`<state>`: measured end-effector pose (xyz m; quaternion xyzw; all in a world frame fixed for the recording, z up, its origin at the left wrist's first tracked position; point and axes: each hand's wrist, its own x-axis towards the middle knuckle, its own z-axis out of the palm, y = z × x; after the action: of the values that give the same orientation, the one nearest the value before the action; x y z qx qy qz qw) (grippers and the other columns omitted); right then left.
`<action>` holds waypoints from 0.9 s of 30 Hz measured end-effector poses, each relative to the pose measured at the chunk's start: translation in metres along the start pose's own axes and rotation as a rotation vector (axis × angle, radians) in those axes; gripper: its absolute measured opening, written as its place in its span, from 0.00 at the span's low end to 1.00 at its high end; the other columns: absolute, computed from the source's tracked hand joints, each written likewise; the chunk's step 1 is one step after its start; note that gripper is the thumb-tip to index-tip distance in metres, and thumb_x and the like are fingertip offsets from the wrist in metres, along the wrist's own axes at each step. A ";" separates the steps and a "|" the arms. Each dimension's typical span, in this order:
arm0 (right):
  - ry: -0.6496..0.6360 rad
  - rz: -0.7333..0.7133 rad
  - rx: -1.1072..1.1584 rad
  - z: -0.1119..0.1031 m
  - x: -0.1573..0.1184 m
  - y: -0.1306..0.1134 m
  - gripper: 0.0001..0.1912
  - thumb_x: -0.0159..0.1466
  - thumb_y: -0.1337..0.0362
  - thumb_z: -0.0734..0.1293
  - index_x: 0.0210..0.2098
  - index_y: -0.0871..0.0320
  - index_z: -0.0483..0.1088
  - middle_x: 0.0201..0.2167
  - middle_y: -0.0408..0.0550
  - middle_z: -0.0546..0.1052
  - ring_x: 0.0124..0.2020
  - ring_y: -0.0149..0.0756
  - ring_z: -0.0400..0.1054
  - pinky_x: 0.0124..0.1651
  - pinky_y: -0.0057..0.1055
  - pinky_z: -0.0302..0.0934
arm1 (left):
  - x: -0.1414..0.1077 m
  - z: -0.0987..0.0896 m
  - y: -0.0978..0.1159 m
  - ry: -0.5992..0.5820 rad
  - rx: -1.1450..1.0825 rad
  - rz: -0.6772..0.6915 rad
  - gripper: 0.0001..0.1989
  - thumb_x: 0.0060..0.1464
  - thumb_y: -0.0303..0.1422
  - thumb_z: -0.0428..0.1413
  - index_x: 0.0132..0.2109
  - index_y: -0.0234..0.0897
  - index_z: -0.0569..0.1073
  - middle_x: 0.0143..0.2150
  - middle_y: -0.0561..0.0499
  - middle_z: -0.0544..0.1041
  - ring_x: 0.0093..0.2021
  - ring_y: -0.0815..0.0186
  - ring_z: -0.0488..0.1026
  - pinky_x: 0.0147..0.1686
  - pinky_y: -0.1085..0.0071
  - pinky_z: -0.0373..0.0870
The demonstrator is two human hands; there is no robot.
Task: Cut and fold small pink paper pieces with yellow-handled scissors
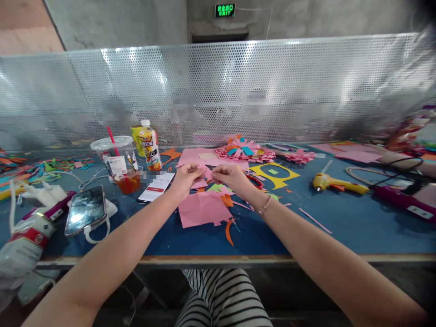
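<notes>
"While the left hand (186, 180) and right hand (232, 178) both pinch the small pink paper (205, 172) at the frame's centre, what matters?"

"Light, even pressure, I'd judge, its edges uncreased and clear of the pink sheet (204, 212) just below centre."

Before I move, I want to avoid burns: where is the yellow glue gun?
In the head view, the yellow glue gun lies at right on the blue tabletop, between the yellow paper cutout and the purple strip.
</notes>
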<state>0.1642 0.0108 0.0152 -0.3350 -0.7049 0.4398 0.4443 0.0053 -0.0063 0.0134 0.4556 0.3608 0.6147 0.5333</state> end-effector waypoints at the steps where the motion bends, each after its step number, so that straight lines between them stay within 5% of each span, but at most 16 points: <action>1: 0.004 0.012 0.014 0.000 0.000 0.000 0.08 0.52 0.63 0.68 0.28 0.61 0.71 0.22 0.44 0.74 0.25 0.26 0.68 0.31 0.26 0.63 | -0.001 0.001 0.001 -0.009 -0.032 -0.014 0.12 0.35 0.27 0.63 0.30 0.33 0.68 0.25 0.55 0.72 0.26 0.75 0.69 0.32 0.74 0.66; 19: 0.040 -0.050 -0.112 0.002 0.000 -0.002 0.14 0.50 0.56 0.68 0.23 0.58 0.62 0.18 0.40 0.67 0.19 0.25 0.60 0.22 0.25 0.57 | -0.005 0.003 0.000 -0.096 -0.027 0.011 0.11 0.39 0.26 0.59 0.34 0.34 0.68 0.28 0.55 0.70 0.31 0.71 0.71 0.38 0.67 0.70; 27: 0.053 -0.035 -0.120 0.004 0.002 0.003 0.07 0.52 0.65 0.64 0.24 0.57 0.57 0.20 0.38 0.63 0.21 0.27 0.64 0.26 0.27 0.62 | -0.004 0.003 -0.005 -0.109 0.059 -0.031 0.18 0.39 0.23 0.58 0.42 0.37 0.69 0.26 0.57 0.68 0.27 0.75 0.68 0.35 0.68 0.70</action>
<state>0.1601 0.0125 0.0128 -0.3601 -0.7238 0.3798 0.4496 0.0098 -0.0100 0.0094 0.4982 0.3560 0.5696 0.5482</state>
